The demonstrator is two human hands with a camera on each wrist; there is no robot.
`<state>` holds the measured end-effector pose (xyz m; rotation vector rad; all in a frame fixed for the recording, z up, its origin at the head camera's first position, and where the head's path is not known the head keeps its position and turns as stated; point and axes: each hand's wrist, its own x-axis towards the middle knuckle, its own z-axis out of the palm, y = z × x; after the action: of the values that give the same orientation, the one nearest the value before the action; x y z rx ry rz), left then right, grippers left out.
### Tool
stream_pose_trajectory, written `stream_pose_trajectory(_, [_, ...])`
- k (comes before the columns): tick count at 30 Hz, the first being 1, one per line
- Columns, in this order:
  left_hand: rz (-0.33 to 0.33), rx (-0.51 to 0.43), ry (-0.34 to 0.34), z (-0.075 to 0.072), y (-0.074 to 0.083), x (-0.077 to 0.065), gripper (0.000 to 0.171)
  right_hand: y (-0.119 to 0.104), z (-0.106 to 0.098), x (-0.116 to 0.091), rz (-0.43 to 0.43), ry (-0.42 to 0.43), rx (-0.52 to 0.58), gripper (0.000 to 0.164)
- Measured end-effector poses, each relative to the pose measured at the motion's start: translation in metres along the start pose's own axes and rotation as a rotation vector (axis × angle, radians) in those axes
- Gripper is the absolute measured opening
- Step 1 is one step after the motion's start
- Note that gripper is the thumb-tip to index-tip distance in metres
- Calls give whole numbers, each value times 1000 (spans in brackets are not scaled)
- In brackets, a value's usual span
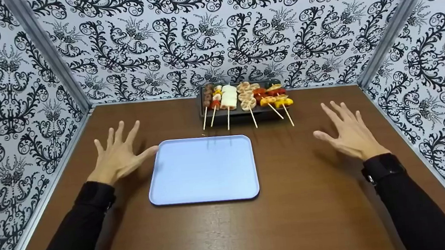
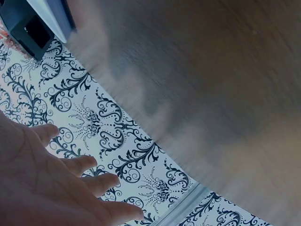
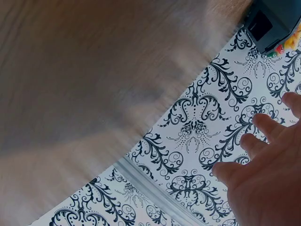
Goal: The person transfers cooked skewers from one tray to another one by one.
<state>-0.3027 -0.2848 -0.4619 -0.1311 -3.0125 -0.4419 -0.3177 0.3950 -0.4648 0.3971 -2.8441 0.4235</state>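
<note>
My left hand (image 1: 118, 157) is spread above the brown table, its thumb beside the upper left corner of a pale blue tray (image 1: 202, 170). Whether the thumb touches the rim I cannot tell. Over the right part of the table my right hand (image 1: 348, 133) is also spread, holding nothing. At the back stands a black grill (image 1: 242, 117) bearing several skewers of food. Among them are a brown meat skewer (image 1: 206, 96), a white skewer (image 1: 228, 96), a round-sliced skewer (image 1: 247, 98) and red and yellow vegetable skewers (image 1: 283, 102). Their sticks point toward me.
Patterned black-and-white walls (image 1: 205, 32) enclose the table (image 1: 217, 235) at the back and both sides. Grey metal posts (image 1: 50, 55) mark the corners. The grill stands close to the back wall, with the skewer sticks overhanging its front edge.
</note>
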Motion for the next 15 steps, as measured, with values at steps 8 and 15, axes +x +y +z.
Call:
stream_pose_trajectory(8, [6,-30,5,-3,6,-1,97,-3,-4,2,-10,24,69,89])
stream_pose_trajectory(15, [6,-75,6,-2,12,-1,97,-7,-8,4,12,36,138,87])
